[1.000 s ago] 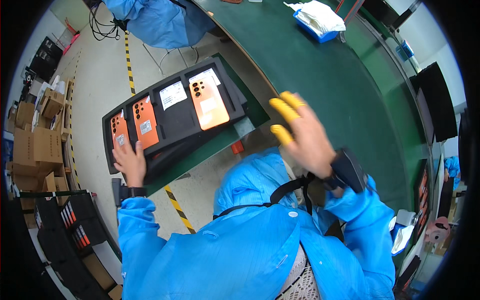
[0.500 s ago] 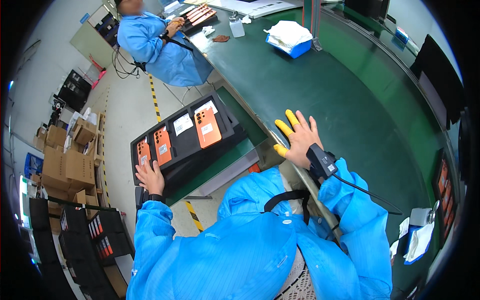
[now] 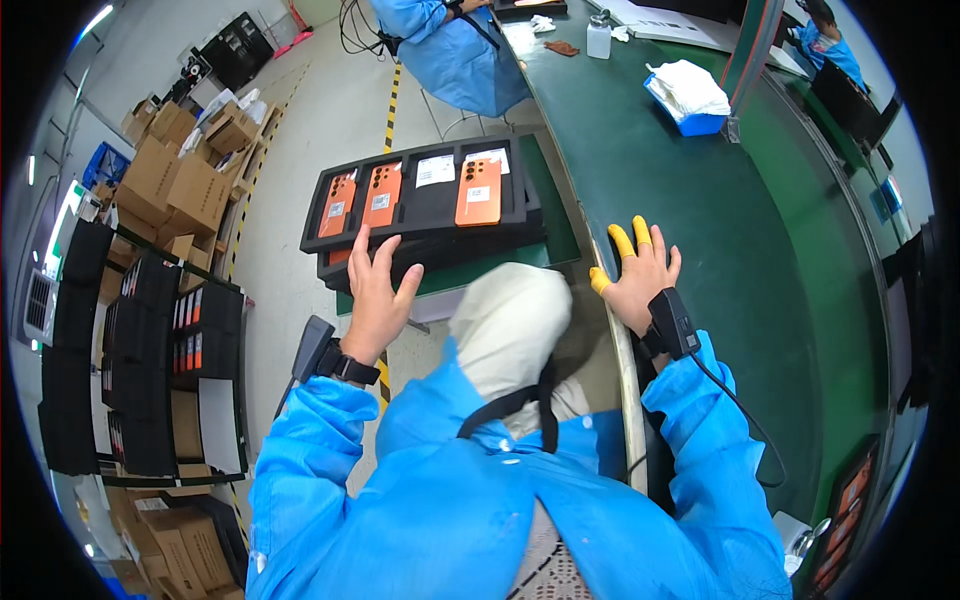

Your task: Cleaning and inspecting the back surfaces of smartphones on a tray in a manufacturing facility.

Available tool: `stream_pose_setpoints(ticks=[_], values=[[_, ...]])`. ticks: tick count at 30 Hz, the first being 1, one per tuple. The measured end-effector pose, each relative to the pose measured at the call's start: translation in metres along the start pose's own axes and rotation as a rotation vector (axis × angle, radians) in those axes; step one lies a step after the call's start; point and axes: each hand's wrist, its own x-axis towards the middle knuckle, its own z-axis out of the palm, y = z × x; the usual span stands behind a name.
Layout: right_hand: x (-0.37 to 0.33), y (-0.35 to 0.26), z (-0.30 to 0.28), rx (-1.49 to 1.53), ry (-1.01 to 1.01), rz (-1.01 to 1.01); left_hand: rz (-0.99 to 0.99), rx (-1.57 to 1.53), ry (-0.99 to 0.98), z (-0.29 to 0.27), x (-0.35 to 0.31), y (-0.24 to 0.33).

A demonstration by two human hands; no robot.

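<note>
My left hand [image 3: 380, 300] is open, fingers spread, just in front of a black foam tray [image 3: 430, 214]. Its fingertips overlap the tray's near edge; I cannot tell whether they touch it. Seated in the tray are an orange phone [image 3: 338, 205] at the left, a second orange phone [image 3: 382, 194] beside it and a third orange phone [image 3: 479, 193] at the right. Between the last two, a compartment shows a white label [image 3: 435, 171] and no phone. My right hand [image 3: 640, 284], also open, rests at the edge of the green table [image 3: 680, 190]; yellow finger cots cover three fingers.
Another black tray [image 3: 335, 268] lies under the first, on a low green surface. A blue box of white wipes [image 3: 690, 98] and a clear bottle [image 3: 599, 36] stand on the table. A person in blue [image 3: 450, 50] sits beyond. Cartons [image 3: 180, 185] and a black rack [image 3: 150, 330] are left.
The view has swung left, shifting the tray and table in the picture. My left hand has moved from the tray's left corner to in front of its middle-left part; my right hand stays at the table edge.
</note>
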Motion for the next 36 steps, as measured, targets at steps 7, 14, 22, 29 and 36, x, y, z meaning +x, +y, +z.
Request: stream_pose_setpoints(ticks=[7, 14, 22, 29, 36], values=[[0.004, -0.011, -0.003, -0.065, -0.006, -0.048, -0.246, -0.113, -0.115, -0.017, -0.033, -0.030], [0.047, -0.162, 0.028, -0.372, -0.546, -0.297, -0.526, 0.100, -0.445, 0.027, -0.125, -0.155], [0.072, -0.169, 0.286, -0.191, -0.900, -0.126, -0.767, 0.054, -0.476, 0.089, -0.177, -0.218], [0.095, -0.099, 0.478, -0.045, -0.877, 0.176, -0.868, 0.276, -0.519, 0.099, -0.164, -0.217], [0.104, -0.041, 0.575, 0.056, -0.834, 0.378, -0.951, 0.335, -0.642, 0.106, -0.163, -0.206]])
